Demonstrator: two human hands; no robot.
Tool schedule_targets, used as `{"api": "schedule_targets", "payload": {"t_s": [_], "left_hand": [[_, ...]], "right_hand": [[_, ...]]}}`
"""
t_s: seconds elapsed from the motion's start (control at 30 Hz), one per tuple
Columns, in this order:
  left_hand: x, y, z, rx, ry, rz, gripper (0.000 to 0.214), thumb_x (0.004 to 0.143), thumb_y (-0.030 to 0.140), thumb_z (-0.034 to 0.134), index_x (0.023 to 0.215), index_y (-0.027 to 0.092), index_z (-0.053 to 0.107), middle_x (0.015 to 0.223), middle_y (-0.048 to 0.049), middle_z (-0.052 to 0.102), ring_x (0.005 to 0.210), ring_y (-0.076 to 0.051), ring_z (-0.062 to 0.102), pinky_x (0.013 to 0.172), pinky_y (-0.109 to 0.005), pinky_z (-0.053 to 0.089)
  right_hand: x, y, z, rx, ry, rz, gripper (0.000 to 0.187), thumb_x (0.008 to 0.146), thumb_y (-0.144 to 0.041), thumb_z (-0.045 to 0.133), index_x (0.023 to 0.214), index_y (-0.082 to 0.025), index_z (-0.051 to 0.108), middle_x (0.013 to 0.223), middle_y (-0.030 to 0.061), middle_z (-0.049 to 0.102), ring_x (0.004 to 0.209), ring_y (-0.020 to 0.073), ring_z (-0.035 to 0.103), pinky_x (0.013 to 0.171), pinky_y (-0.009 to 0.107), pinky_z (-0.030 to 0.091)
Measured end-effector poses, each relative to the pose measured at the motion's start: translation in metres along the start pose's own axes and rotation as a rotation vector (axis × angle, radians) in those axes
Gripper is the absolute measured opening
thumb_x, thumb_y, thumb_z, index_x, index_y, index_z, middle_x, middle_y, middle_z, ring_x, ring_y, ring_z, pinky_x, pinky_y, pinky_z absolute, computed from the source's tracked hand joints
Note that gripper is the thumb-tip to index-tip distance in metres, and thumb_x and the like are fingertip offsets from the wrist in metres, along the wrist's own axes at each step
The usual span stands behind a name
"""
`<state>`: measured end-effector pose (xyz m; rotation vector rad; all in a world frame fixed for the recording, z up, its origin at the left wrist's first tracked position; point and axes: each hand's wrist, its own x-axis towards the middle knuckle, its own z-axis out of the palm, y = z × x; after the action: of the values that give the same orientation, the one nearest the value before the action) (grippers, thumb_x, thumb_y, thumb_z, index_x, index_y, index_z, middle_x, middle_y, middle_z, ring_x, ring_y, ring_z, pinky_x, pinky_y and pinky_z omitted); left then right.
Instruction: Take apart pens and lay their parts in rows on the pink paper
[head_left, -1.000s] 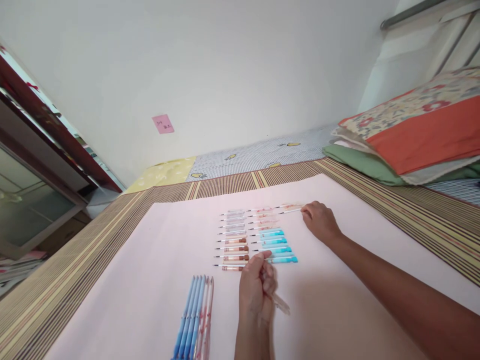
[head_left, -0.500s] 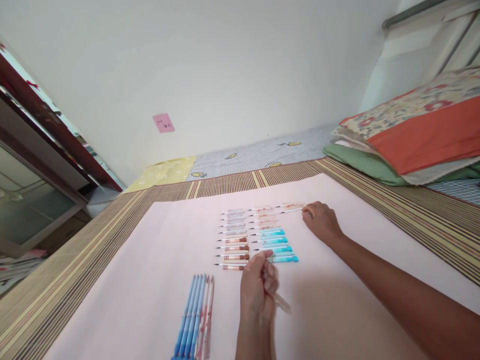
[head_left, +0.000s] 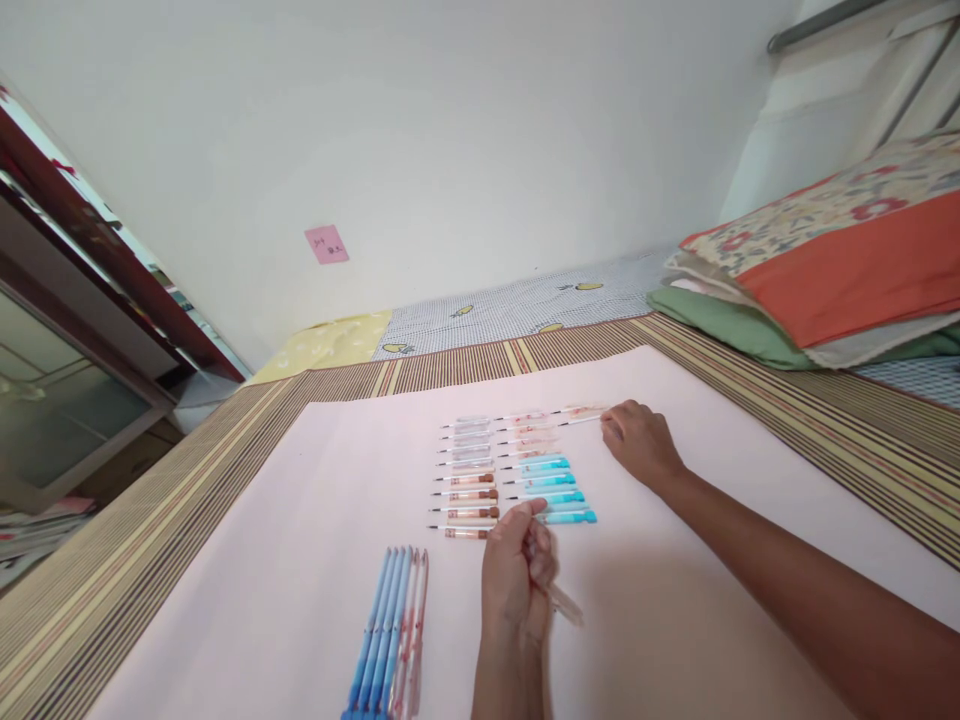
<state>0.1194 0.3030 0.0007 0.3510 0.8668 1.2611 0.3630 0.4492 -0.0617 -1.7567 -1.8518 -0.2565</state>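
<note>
My left hand [head_left: 517, 560] is closed around a clear pen barrel [head_left: 566, 605], whose end sticks out below the fingers. Farther up the sheet, my right hand [head_left: 639, 442] pinches the end of a thin white pen refill [head_left: 581, 420] lying on the paper. Left of the right hand are pen parts in rows: clear barrels [head_left: 471, 436], brown-ended barrels [head_left: 472, 496], reddish-patterned barrels [head_left: 534, 434] and turquoise barrels [head_left: 553, 481], with dark-tipped refills beside them. Several blue pens [head_left: 379, 630] and reddish clear pens [head_left: 411, 635] lie side by side at lower left.
The pale paper sheet [head_left: 247, 560] covers a striped mat [head_left: 150, 560]. Behind it run a checked cloth [head_left: 495, 312] and the wall with a pink note [head_left: 327, 244]. Folded bedding [head_left: 847, 260] is piled at right.
My right hand has shifted very slightly left and up, still pinching the refill. The left hand and the rows of pen parts look the same.
</note>
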Motion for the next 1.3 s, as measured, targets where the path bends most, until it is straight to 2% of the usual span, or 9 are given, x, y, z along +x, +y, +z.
{"api": "schedule_targets", "payload": {"t_s": [0.2, 0.53, 0.7, 0.73, 0.83, 0.97, 1.1, 1.2, 1.3], "left_hand": [[0.0, 0.0, -0.001, 0.008, 0.004, 0.001, 0.055, 0.053, 0.046, 0.092, 0.088, 0.01, 0.07, 0.048, 0.0073, 0.053, 0.036, 0.0, 0.022, 0.042, -0.021, 0.008], [0.001, 0.0, -0.001, 0.004, 0.0, 0.01, 0.053, 0.054, 0.045, 0.092, 0.087, 0.01, 0.071, 0.049, 0.0071, 0.052, 0.036, -0.001, 0.022, 0.042, -0.02, 0.01], [0.004, 0.007, -0.007, -0.131, 0.034, 0.104, 0.045, 0.064, 0.047, 0.089, 0.086, 0.011, 0.073, 0.051, 0.0066, 0.052, 0.037, -0.001, 0.024, 0.041, -0.02, 0.015], [0.004, 0.008, -0.008, -0.162, 0.029, 0.124, 0.043, 0.068, 0.048, 0.087, 0.086, 0.011, 0.073, 0.052, 0.0058, 0.053, 0.037, -0.001, 0.024, 0.041, -0.019, 0.016], [0.004, 0.014, -0.01, -0.239, 0.009, 0.173, 0.041, 0.08, 0.052, 0.079, 0.089, 0.012, 0.074, 0.059, 0.0019, 0.058, 0.04, -0.003, 0.03, 0.042, -0.019, 0.022], [0.002, 0.018, -0.009, -0.316, -0.013, 0.161, 0.046, 0.096, 0.053, 0.059, 0.094, 0.009, 0.076, 0.066, -0.0023, 0.06, 0.046, -0.005, 0.04, 0.043, -0.018, 0.029], [-0.001, 0.018, -0.007, -0.36, -0.033, 0.114, 0.056, 0.104, 0.051, 0.041, 0.096, 0.008, 0.076, 0.07, -0.0043, 0.059, 0.048, -0.007, 0.042, 0.042, -0.018, 0.031], [-0.004, 0.017, -0.004, -0.37, -0.061, 0.101, 0.057, 0.103, 0.053, 0.041, 0.097, 0.009, 0.076, 0.072, -0.0057, 0.061, 0.052, -0.009, 0.048, 0.045, -0.019, 0.035], [-0.005, 0.016, -0.003, -0.355, -0.104, 0.099, 0.059, 0.101, 0.057, 0.043, 0.099, 0.008, 0.077, 0.076, -0.0077, 0.064, 0.063, -0.013, 0.058, 0.057, -0.022, 0.048]], "right_hand": [[0.001, -0.009, -0.003, 0.043, -0.048, -0.206, 0.018, 0.093, -0.022, 0.052, 0.089, -0.019, 0.069, 0.098, 0.0091, 0.07, 0.092, 0.0246, 0.059, 0.08, 0.036, 0.035], [0.001, -0.006, 0.0, 0.101, -0.041, -0.193, 0.017, 0.092, -0.023, 0.053, 0.092, -0.018, 0.069, 0.101, 0.0105, 0.071, 0.092, 0.0253, 0.061, 0.081, 0.037, 0.038], [-0.008, -0.037, -0.032, 0.418, 0.004, -0.136, 0.019, 0.091, -0.025, 0.052, 0.096, -0.017, 0.069, 0.104, 0.011, 0.072, 0.094, 0.0249, 0.062, 0.085, 0.038, 0.043], [-0.015, -0.049, -0.043, 0.53, -0.032, -0.101, 0.02, 0.091, -0.028, 0.053, 0.098, -0.018, 0.069, 0.102, 0.0091, 0.071, 0.087, 0.022, 0.062, 0.081, 0.035, 0.045], [-0.046, -0.091, -0.08, 0.784, -0.298, 0.021, 0.023, 0.092, -0.038, 0.056, 0.097, -0.021, 0.071, 0.073, -0.0002, 0.063, 0.065, 0.0165, 0.052, 0.063, 0.03, 0.041], [-0.094, -0.131, -0.104, 0.811, -0.603, -0.059, 0.015, 0.088, -0.035, 0.065, 0.094, -0.023, 0.07, 0.068, -0.004, 0.058, 0.06, 0.0136, 0.047, 0.059, 0.028, 0.036], [-0.118, -0.142, -0.104, 0.795, -0.612, -0.059, 0.012, 0.09, -0.031, 0.062, 0.097, -0.023, 0.068, 0.083, -0.0018, 0.066, 0.065, 0.0138, 0.049, 0.064, 0.029, 0.038], [-0.122, -0.142, -0.102, 0.804, -0.603, -0.01, 0.014, 0.092, -0.034, 0.057, 0.095, -0.023, 0.066, 0.077, -0.0018, 0.063, 0.065, 0.0148, 0.049, 0.063, 0.029, 0.038], [-0.122, -0.142, -0.103, 0.825, -0.593, 0.019, 0.014, 0.091, -0.035, 0.057, 0.092, -0.023, 0.065, 0.071, -0.0028, 0.057, 0.063, 0.0148, 0.047, 0.062, 0.029, 0.038]]}}
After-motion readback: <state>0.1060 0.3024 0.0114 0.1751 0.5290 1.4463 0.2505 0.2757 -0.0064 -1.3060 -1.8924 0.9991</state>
